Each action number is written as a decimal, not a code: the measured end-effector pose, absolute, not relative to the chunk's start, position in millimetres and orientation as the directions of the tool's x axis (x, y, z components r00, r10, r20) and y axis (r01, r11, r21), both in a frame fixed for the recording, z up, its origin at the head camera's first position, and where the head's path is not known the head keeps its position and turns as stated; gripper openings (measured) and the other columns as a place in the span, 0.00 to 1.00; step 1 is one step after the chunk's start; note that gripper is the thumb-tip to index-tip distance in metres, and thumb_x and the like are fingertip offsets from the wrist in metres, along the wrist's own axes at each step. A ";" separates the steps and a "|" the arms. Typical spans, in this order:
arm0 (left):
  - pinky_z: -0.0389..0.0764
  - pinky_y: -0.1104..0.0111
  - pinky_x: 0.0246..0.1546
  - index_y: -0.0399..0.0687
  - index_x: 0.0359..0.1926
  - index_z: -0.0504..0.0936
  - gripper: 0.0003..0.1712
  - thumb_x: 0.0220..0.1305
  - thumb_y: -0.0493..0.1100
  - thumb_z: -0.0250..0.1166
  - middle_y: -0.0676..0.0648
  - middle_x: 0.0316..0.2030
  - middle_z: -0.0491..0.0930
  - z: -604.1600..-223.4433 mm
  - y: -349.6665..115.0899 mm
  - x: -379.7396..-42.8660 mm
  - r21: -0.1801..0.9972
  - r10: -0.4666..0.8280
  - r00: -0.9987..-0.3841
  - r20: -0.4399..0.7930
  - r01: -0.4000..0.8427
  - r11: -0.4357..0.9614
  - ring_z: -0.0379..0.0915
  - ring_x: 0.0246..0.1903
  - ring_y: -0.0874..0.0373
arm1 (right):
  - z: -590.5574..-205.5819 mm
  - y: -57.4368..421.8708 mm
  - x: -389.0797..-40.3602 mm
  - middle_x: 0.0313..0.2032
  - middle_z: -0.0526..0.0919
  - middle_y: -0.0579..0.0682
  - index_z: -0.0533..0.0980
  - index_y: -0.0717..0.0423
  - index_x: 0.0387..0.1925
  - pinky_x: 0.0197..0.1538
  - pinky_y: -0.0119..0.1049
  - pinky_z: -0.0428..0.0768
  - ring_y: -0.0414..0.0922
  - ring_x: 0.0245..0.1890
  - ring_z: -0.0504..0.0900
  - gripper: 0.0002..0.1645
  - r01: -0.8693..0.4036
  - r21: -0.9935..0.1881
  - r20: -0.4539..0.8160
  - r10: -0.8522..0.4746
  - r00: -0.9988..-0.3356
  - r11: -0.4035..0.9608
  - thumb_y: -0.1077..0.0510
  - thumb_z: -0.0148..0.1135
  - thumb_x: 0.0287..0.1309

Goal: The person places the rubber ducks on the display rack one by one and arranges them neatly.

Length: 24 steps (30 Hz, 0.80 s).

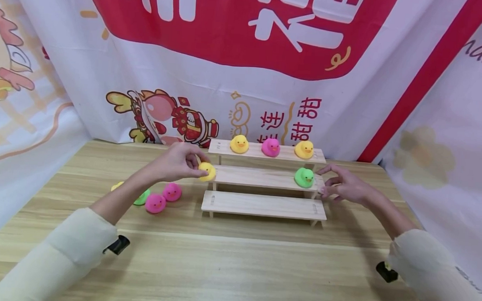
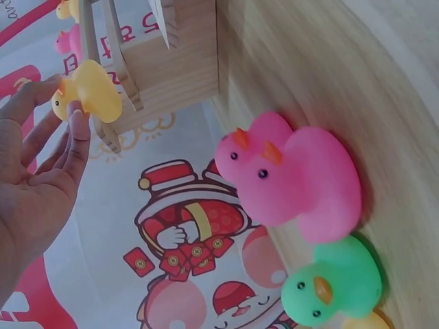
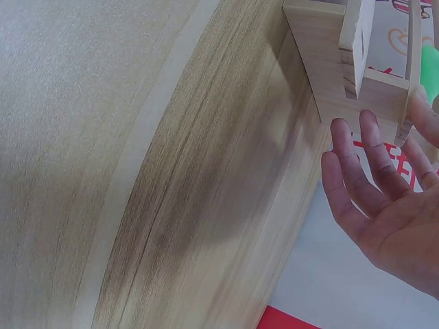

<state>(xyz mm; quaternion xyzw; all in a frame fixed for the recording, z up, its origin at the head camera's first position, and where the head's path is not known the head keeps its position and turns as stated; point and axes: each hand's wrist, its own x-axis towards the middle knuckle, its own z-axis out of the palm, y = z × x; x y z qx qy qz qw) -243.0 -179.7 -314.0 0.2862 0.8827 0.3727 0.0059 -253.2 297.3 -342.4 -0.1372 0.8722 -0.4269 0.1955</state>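
In the head view, the step in hand looks to be placing a yellow duck at the left end of the middle shelf. The left hand clamps this duck between thumb and fingertips, the plank running off just to their right; whether its base already rests on the wood cannot be told. The next move probably calls for settling the duck, then parting the fingers without nudging the wooden stand. At the plank's other end is the right hand, a green duck just inward of its fingertips. Beyond both hands' fingers, the top row holds three: yellow, pink, yellow. Behind the left fingers, on the table, are two pink ducks, one green and one yellow mostly hidden by the left forearm. Nine ducks show: four yellow, three pink, two green; shelves number three.

In the left wrist view, the pinch on the one duck is plain; the loose pink pair and green one sit well apart from those fingers.

In the right wrist view, the fingers are apart and wrap nothing; the thumb is at the plank's end, contact uncertain.
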 end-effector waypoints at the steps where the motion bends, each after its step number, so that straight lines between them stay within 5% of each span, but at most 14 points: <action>1: 0.82 0.72 0.33 0.36 0.46 0.88 0.15 0.58 0.36 0.78 0.48 0.29 0.85 -313.9 -178.0 -243.5 0.666 0.509 -0.836 0.205 0.500 0.554 0.80 0.29 0.56 | -342.4 297.6 -253.1 0.39 0.83 0.60 0.61 0.65 0.68 0.47 0.60 0.86 0.55 0.45 0.85 0.33 -0.073 -0.799 -0.223 -0.407 -0.886 0.597 0.62 0.65 0.68; 24: 0.83 0.68 0.33 0.38 0.46 0.88 0.17 0.57 0.37 0.79 0.46 0.33 0.85 -307.8 -132.1 -248.6 0.678 0.509 -0.829 0.232 0.513 0.526 0.80 0.30 0.56 | -342.5 297.2 -255.0 0.42 0.83 0.64 0.61 0.64 0.68 0.48 0.60 0.86 0.58 0.47 0.84 0.34 -0.052 -0.801 -0.239 -0.399 -0.885 0.596 0.61 0.66 0.68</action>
